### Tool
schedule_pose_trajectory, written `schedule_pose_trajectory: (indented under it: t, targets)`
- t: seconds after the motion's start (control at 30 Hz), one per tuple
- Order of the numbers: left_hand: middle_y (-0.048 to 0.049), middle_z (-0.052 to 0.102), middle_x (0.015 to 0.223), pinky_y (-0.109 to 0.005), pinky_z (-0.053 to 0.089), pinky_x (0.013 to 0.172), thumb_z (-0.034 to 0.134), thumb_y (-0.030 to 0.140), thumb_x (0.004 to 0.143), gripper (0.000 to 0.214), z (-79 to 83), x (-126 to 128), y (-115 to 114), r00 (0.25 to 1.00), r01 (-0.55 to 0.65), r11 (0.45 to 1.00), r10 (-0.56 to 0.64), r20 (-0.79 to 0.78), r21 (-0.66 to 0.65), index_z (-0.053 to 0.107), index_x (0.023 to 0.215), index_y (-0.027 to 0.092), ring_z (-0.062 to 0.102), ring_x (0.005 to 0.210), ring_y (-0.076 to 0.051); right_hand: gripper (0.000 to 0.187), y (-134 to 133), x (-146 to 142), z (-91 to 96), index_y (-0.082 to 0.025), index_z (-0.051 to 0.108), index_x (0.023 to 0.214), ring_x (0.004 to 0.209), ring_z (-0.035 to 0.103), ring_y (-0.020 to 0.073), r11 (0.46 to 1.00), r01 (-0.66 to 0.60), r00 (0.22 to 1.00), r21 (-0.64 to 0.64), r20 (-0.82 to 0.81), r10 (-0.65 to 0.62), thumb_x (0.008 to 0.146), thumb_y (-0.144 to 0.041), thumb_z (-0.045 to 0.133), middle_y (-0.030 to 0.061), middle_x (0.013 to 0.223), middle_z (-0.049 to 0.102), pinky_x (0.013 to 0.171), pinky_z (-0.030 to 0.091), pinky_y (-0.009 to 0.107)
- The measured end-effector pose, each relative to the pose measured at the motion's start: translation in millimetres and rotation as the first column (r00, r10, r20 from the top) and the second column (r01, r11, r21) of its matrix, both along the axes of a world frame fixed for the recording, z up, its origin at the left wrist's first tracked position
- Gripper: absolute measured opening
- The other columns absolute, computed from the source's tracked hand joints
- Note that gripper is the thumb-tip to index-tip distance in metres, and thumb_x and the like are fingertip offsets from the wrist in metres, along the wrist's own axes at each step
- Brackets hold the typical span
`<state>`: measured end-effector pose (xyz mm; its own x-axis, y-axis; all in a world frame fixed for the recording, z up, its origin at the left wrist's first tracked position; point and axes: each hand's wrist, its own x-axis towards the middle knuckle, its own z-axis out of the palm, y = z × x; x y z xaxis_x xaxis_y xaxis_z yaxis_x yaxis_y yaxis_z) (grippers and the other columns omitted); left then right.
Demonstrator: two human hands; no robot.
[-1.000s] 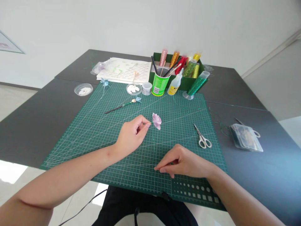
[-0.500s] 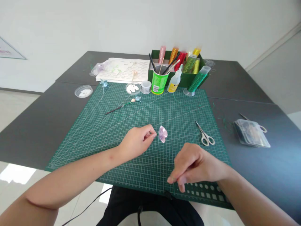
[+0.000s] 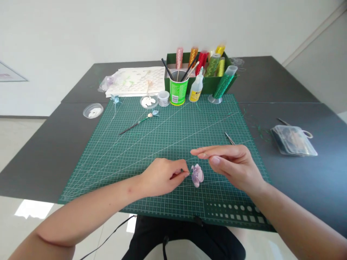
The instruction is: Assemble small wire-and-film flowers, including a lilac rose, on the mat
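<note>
A small purple artificial flower [image 3: 197, 176] stands out to the right of my left hand [image 3: 165, 177]. My left thumb and forefinger are pinched on its short stem, most of which the fingers hide. Just above the flower and to its right is my right hand [image 3: 233, 164], its fingers pointing left and its thumb pressed up against them. Anything between those fingertips is too fine to make out. Behind the right hand, scissors [image 3: 229, 138] lie on the green cutting mat [image 3: 162, 144], only their blades showing.
Farther back on the mat are a flower-tipped stick [image 3: 137, 123], a dish of white petals [image 3: 149, 102], a green can [image 3: 178, 92] of tools and a glue bottle [image 3: 196, 88]. A box of coloured rolls [image 3: 203, 63] stands behind. Clear plastic cases [image 3: 294, 141] lie right.
My right hand has risen from the mat's front edge to above the flower, its fingers straightening, and now covers the scissors' handles. My left hand with the flower has shifted slightly right and nearer.
</note>
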<state>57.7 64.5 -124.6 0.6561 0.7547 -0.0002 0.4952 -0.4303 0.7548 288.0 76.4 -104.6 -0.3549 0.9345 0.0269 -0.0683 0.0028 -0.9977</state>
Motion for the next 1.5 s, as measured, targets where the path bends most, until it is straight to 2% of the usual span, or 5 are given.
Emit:
schedule_pose_trajectory:
  t: [0.43, 0.83, 1.13, 1.33, 1.5]
  targets:
    - [0.0046, 0.080, 0.086, -0.020, 0.051, 0.065, 0.061, 0.023, 0.100, 0.013, 0.3, 1.3, -3.2, 0.998, 0.048, 0.998, -0.050, 0.040, 0.032, 0.074, 0.096, 0.021, 0.074, 0.072, -0.011, 0.019, 9.6, -6.3, 0.8, -0.026, 0.085, 0.097, 0.069, 0.070, 0.0188, 0.996, 0.093, 0.985, 0.015, 0.148, -0.094, 0.090, -0.033, 0.069, 0.0077, 0.112, 0.081, 0.044, 0.047, 0.028]
    - [0.0051, 0.080, 0.081, -0.019, 0.047, 0.059, 0.064, 0.023, 0.100, 0.010, -1.3, -0.1, -3.9, 0.995, 0.010, 0.985, -0.027, 0.095, 0.169, 0.073, 0.096, 0.021, 0.070, 0.062, -0.009, 0.029, 15.7, -8.5, -7.8, -0.020, 0.086, 0.098, 0.062, 0.062, 0.0168, 0.996, 0.089, 0.943, 0.021, 0.319, -0.091, 0.094, -0.035, 0.061, -0.0011, 0.050, 0.056, 0.051, 0.043, 0.027]
    - [0.0045, 0.079, 0.083, -0.017, 0.046, 0.057, 0.064, 0.020, 0.099, 0.008, 0.2, 0.0, -3.2, 0.992, -0.009, 0.991, -0.008, 0.129, 0.130, 0.069, 0.092, 0.020, 0.069, 0.062, -0.008, 0.035, 17.6, -7.3, -11.9, -0.020, 0.086, 0.097, 0.057, 0.055, 0.0161, 0.999, 0.040, 0.934, 0.003, 0.355, -0.039, 0.096, -0.039, 0.056, -0.0037, 0.046, 0.043, 0.056, 0.042, 0.029]
    - [0.0033, 0.078, 0.081, -0.018, 0.050, 0.059, 0.063, 0.018, 0.098, 0.008, -1.0, 0.5, -4.0, 0.987, -0.015, 0.991, -0.006, 0.158, 0.130, 0.064, 0.090, 0.019, 0.072, 0.067, -0.010, 0.041, 19.1, -7.7, -12.7, -0.015, 0.084, 0.102, 0.045, 0.033, 0.0110, 0.999, 0.007, 0.917, -0.038, 0.398, 0.009, 0.098, -0.043, 0.053, -0.0076, 0.046, 0.030, 0.049, 0.031, 0.028]
    - [0.0030, 0.079, 0.085, -0.015, 0.053, 0.058, 0.055, 0.015, 0.100, 0.007, 2.7, -0.2, -4.9, 0.955, -0.152, 0.987, 0.159, 0.250, -0.046, 0.055, 0.095, 0.020, 0.072, 0.062, -0.008, 0.047, 20.4, -6.0, -17.5, -0.014, 0.080, 0.093, 0.047, 0.028, 0.0097, 0.997, -0.052, 0.910, -0.053, 0.408, 0.069, 0.099, -0.050, 0.051, -0.0075, 0.051, 0.031, 0.048, 0.025, 0.027]
